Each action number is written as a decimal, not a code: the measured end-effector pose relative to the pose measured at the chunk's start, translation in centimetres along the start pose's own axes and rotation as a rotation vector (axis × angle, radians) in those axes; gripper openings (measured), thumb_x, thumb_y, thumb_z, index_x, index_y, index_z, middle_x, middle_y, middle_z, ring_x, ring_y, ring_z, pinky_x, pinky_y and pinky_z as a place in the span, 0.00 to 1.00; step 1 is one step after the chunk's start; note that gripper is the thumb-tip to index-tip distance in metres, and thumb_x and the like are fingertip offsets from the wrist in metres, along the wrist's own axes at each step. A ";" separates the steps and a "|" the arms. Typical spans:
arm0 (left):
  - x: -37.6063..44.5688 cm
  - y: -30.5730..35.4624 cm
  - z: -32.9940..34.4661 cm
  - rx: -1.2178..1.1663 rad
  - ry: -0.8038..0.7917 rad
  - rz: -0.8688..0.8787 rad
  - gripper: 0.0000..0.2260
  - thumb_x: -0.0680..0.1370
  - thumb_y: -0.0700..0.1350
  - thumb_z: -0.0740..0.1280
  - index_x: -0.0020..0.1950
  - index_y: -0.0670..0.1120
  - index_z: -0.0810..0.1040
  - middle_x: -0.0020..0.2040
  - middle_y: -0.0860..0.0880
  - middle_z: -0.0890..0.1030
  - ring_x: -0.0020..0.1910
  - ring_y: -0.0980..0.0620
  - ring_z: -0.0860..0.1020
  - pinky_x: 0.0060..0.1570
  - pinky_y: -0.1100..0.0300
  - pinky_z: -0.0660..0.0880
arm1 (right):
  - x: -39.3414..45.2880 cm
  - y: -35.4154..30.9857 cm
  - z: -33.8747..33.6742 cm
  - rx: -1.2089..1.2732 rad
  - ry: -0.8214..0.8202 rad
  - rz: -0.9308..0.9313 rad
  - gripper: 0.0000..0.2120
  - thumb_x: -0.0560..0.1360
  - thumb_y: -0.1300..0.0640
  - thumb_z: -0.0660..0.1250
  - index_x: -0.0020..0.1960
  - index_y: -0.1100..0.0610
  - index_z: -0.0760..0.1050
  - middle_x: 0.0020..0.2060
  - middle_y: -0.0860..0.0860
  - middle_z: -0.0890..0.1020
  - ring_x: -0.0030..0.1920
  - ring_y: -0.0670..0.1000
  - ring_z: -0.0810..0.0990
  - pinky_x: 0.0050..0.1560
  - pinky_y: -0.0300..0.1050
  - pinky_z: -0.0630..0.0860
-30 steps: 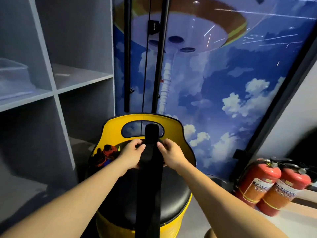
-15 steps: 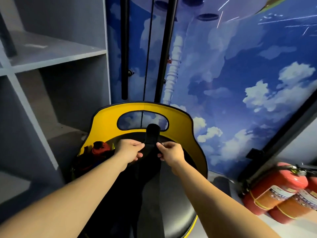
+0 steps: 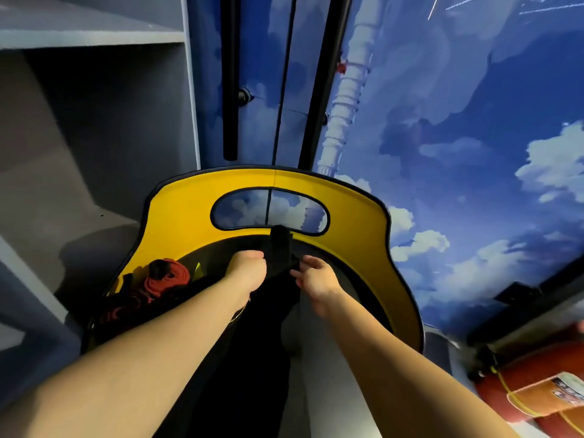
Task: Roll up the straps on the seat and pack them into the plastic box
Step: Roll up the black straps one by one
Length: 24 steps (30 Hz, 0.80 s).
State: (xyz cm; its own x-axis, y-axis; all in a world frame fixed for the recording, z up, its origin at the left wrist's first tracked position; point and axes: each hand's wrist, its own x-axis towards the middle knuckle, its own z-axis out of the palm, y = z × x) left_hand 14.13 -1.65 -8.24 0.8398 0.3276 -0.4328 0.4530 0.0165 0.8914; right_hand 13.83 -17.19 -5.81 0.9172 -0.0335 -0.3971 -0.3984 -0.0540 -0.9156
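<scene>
The seat [image 3: 363, 222] rises as a curved yellow back just beyond both hands, its cut-out window right above them, so room ahead ends at that rim; the black cushion toward the body is open on the right. To the left of the left hand [image 3: 248, 270] a grey shelf [image 3: 94, 39] closes that side, and low between it and the hand lies a heap of red and black straps [image 3: 158, 279]. Beyond the seat stand black poles [image 3: 230, 77] against a blue cloud wall [image 3: 474, 137]; far right and low sits a red extinguisher [image 3: 537, 390]. The black strap [image 3: 280, 245] hangs from the window's lower edge, running down between the hands toward the body. The left grip is clenched on its left edge; the right hand [image 3: 316, 276] pinches its right edge with half-curled fingers.
</scene>
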 end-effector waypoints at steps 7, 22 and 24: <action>-3.9 1.1 0.0 -0.016 -0.038 0.023 0.16 0.79 0.39 0.66 0.67 0.45 0.78 0.57 0.45 0.83 0.56 0.45 0.81 0.64 0.46 0.76 | 0.1 1.3 -0.4 -0.079 -0.054 -0.025 0.26 0.80 0.70 0.56 0.77 0.61 0.61 0.73 0.56 0.72 0.70 0.55 0.73 0.68 0.46 0.71; -21.9 -3.0 -5.8 -0.076 -0.004 0.058 0.11 0.82 0.35 0.61 0.61 0.41 0.80 0.52 0.44 0.83 0.43 0.51 0.81 0.37 0.64 0.78 | -17.0 3.9 -3.8 -0.177 0.002 -0.085 0.20 0.79 0.66 0.63 0.71 0.59 0.71 0.60 0.54 0.80 0.62 0.54 0.79 0.58 0.42 0.74; -23.8 -5.2 -6.5 -0.032 -0.005 0.049 0.11 0.81 0.35 0.61 0.59 0.43 0.80 0.51 0.45 0.84 0.48 0.49 0.82 0.45 0.59 0.79 | -19.6 5.6 -4.4 -0.203 -0.002 -0.076 0.20 0.80 0.65 0.63 0.71 0.59 0.71 0.62 0.55 0.80 0.61 0.54 0.80 0.54 0.41 0.73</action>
State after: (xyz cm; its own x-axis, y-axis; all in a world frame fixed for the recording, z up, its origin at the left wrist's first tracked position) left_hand -10.16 -3.35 -1.67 0.8622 0.3240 -0.3895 0.4019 0.0307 0.9152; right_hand -6.45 -21.24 -2.85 0.9445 -0.0200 -0.3280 -0.3219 -0.2562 -0.9114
